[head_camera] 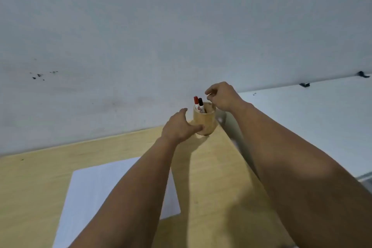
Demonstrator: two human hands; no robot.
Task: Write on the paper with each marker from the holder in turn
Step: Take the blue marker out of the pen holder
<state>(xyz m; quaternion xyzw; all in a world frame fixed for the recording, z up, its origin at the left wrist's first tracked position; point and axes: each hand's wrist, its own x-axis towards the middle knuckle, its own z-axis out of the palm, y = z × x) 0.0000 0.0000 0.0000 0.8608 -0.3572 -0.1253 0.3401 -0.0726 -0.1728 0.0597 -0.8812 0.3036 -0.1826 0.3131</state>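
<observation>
My left hand [179,129] wraps the lower side of the round, pale wooden holder [205,120], thumb and fingers [196,127] spread around it and touching it, which should keep it from tipping. My right hand [221,96] hovers just above its rim, fingers curled loosely together and pinching nothing I can make out. To do this well, I should pinch one cap only and lift straight up. The red-capped marker [195,101] and the black-capped marker [200,103] stand side by side, leaning left. The holder sits at the far edge of the light wood surface [30,183], by the wall; the white sheet of paper [96,191] lies nearer me, blank where visible.
</observation>
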